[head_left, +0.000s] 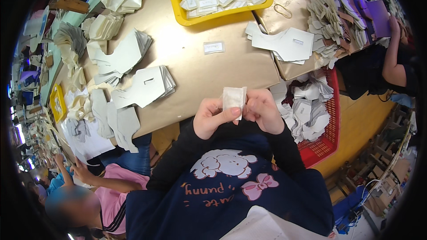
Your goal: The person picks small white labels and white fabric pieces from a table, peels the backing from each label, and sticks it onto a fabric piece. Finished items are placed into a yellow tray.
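Observation:
Just in front of my body, a small pale rectangular piece [234,97], perhaps a fabric patch or packet, stands upright between my hands. My left hand [211,114] pinches it, with the thumb lying across its front. The fingers of my right hand [266,110] are curled together at its right edge. Beyond them on the table lies a single flat rectangular label packet [214,47]. Farther off, a yellow tray [177,10] is heaped with similar packets.
Fanned stacks of white cut pieces [144,84] lie on the left of the gold-covered table [191,73], another stack [284,43] on the right. A red basket [334,106] full of pieces stands beside my right arm. Co-workers sit at left [115,195] and far right [393,62].

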`<action>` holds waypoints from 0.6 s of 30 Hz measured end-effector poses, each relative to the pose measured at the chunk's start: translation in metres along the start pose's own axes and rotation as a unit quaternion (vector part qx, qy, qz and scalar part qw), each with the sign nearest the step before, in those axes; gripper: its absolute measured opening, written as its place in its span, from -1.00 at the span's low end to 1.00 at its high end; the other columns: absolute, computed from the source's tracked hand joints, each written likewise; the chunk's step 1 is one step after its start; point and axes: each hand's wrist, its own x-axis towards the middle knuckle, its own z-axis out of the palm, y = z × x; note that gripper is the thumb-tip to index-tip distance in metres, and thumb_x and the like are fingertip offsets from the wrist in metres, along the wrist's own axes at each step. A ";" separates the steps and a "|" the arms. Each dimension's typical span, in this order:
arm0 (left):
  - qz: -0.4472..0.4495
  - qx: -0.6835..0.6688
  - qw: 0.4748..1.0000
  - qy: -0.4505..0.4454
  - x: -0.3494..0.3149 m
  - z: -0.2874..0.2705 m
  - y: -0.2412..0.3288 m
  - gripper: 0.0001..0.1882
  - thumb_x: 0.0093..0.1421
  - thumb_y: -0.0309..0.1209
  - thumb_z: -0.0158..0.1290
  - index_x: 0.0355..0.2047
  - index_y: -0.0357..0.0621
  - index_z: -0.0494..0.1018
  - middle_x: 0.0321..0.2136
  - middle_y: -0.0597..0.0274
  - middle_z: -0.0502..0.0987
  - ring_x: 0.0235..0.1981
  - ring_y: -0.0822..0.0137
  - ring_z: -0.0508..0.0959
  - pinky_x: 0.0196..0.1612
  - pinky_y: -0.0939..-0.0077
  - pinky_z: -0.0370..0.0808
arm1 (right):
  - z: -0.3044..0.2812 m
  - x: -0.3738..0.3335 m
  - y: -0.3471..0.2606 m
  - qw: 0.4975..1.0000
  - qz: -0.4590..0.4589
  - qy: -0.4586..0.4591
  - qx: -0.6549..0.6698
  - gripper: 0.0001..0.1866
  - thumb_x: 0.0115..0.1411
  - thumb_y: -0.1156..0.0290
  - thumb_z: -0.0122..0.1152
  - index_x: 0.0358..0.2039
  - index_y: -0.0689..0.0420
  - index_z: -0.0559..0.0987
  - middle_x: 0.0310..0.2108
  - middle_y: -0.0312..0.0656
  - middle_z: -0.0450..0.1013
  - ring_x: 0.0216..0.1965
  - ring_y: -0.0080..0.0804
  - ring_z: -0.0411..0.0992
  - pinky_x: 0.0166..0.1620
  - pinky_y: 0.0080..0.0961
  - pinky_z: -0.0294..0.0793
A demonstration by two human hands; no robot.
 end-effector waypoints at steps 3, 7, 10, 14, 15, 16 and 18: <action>-0.004 0.048 0.999 -0.017 -0.002 -0.008 0.001 -0.71 0.28 -0.28 0.13 -0.26 -0.33 0.54 -0.34 0.26 0.55 -0.31 0.50 0.48 -0.22 0.58 0.40 | 0.004 -0.003 -0.003 1.000 0.021 -0.008 0.001 -0.75 0.31 0.31 0.16 -0.32 0.27 0.59 -0.60 -0.37 0.36 -0.63 -0.74 0.15 -0.56 -0.69 0.06; 0.028 -0.015 0.999 -0.038 -0.002 -0.012 0.000 -0.67 0.29 -0.23 0.12 -0.17 -0.31 0.51 -0.29 0.26 0.56 -0.28 0.53 0.48 -0.21 0.60 0.40 | 0.006 -0.003 -0.004 0.999 0.012 -0.023 0.019 -0.81 0.28 0.40 0.19 -0.28 0.30 0.60 -0.58 -0.36 0.40 -0.62 -0.76 0.17 -0.56 -0.70 0.05; 0.011 -0.056 0.998 -0.009 -0.003 -0.006 0.001 -0.66 0.33 -0.23 0.08 -0.12 -0.31 0.48 -0.26 0.26 0.56 -0.26 0.53 0.49 -0.21 0.62 0.40 | 0.008 -0.005 -0.004 0.999 0.035 -0.007 0.005 -0.80 0.27 0.41 0.21 -0.32 0.32 0.61 -0.61 -0.38 0.37 -0.62 -0.77 0.17 -0.57 -0.71 0.04; 0.064 -0.166 0.983 -0.049 -0.003 0.013 -0.002 -0.73 0.38 -0.30 -0.01 -0.10 -0.28 0.44 -0.28 0.25 0.54 -0.26 0.50 0.52 -0.19 0.59 0.44 | 0.015 -0.006 0.004 0.996 -0.059 0.001 0.072 -0.81 0.23 0.47 0.19 -0.43 0.34 0.60 -0.68 -0.40 0.30 -0.69 -0.76 0.11 -0.61 -0.68 -0.01; 0.059 -0.185 0.980 -0.029 -0.004 0.018 -0.003 -0.73 0.38 -0.30 -0.01 -0.10 -0.28 0.43 -0.27 0.24 0.54 -0.25 0.49 0.52 -0.19 0.58 0.44 | 0.017 -0.006 0.007 0.990 -0.061 0.000 0.124 -0.82 0.23 0.48 0.19 -0.45 0.35 0.59 -0.69 -0.41 0.28 -0.71 -0.75 0.09 -0.63 -0.67 -0.02; 0.064 -0.194 0.979 -0.016 -0.004 0.021 -0.003 -0.72 0.37 -0.29 0.00 -0.10 -0.28 0.43 -0.26 0.23 0.54 -0.25 0.47 0.52 -0.18 0.57 0.45 | 0.019 -0.006 0.010 0.983 -0.062 0.005 0.170 -0.81 0.22 0.50 0.18 -0.47 0.35 0.58 -0.71 -0.41 0.26 -0.73 -0.75 0.07 -0.64 -0.67 -0.03; 0.075 -0.200 0.977 -0.006 -0.004 0.026 -0.003 -0.71 0.37 -0.28 0.01 -0.10 -0.29 0.43 -0.23 0.21 0.55 -0.23 0.45 0.53 -0.16 0.54 0.46 | 0.023 -0.006 0.016 0.977 -0.085 0.020 0.193 -0.80 0.22 0.50 0.16 -0.50 0.35 0.57 -0.72 -0.42 0.23 -0.75 -0.75 0.04 -0.65 -0.66 -0.06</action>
